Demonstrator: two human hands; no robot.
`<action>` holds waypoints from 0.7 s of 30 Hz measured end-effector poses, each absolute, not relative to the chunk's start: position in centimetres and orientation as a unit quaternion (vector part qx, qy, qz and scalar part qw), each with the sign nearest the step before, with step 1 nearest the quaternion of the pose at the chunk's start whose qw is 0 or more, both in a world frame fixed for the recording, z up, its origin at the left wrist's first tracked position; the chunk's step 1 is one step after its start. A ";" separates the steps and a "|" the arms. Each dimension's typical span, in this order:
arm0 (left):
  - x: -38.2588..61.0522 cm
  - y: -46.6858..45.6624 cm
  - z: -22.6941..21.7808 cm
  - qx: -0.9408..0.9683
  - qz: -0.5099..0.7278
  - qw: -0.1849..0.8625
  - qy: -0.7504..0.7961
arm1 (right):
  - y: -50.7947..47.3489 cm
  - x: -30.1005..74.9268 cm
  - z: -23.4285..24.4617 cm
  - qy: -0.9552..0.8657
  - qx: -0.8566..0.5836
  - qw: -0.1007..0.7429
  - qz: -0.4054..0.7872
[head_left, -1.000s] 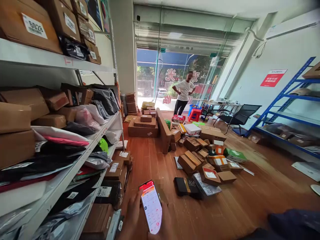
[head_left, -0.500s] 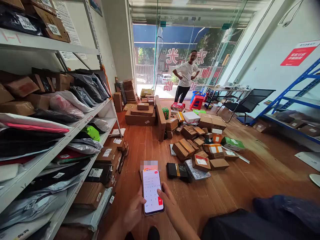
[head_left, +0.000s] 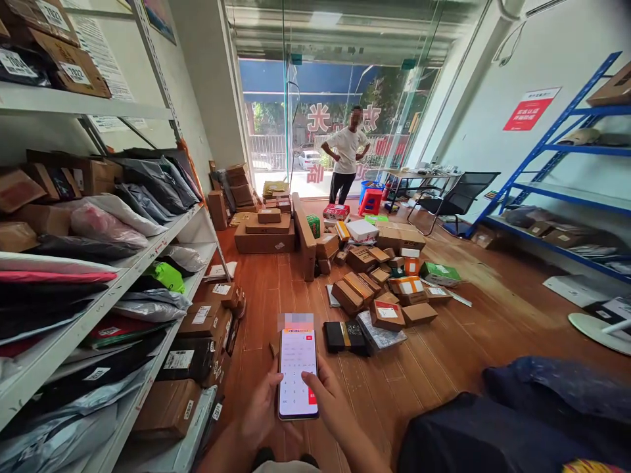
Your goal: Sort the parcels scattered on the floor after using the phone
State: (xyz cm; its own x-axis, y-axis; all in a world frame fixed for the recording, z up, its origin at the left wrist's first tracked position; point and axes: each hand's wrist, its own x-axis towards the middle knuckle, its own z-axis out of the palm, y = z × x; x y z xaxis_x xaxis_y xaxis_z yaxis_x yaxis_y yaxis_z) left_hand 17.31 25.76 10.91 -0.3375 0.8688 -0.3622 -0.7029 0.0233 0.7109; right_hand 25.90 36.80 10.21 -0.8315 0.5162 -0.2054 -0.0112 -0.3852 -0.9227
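Note:
Low in the middle of the head view is a smartphone (head_left: 297, 374), tilted up towards me, its lit screen showing a number keypad with a red key. My left hand (head_left: 263, 404) grips its left edge, the thumb at the keypad's left side. On the right edge, my right hand (head_left: 328, 397) wraps around the phone, and its thumb lies over the right part of the keypad. The fingers behind the phone are hidden. Beyond it on the wooden floor lies a black parcel (head_left: 342, 336) with a gold band, beside a plastic-wrapped parcel (head_left: 380, 336).
A white shelf (head_left: 162, 246) full of bags and boxes runs along my left. Cardboard boxes (head_left: 352, 292) are heaped on the floor ahead. A person (head_left: 346, 151) stands by the glass front, hands on hips. Dark bags (head_left: 458, 433) lie at lower right, near a blue shelf (head_left: 557, 148).
The view has turned a little to the right, so the room has shifted left and more of the blue shelf shows. Both thumbs have moved up on the phone's keypad.

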 end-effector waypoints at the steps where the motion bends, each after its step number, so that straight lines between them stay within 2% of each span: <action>1: 17.1 25.5 10.9 0.099 0.692 0.571 0.430 | 36.6 25.8 10.1 -0.529 -0.239 0.167 0.797; 8: 15.8 23.7 10.2 0.123 0.684 0.583 0.422 | 34.6 24.4 9.2 -0.540 -0.261 0.189 0.778; 21: 14.3 20.2 9.4 0.086 0.702 0.570 0.418 | 31.5 22.5 8.7 -0.514 -0.267 0.162 0.799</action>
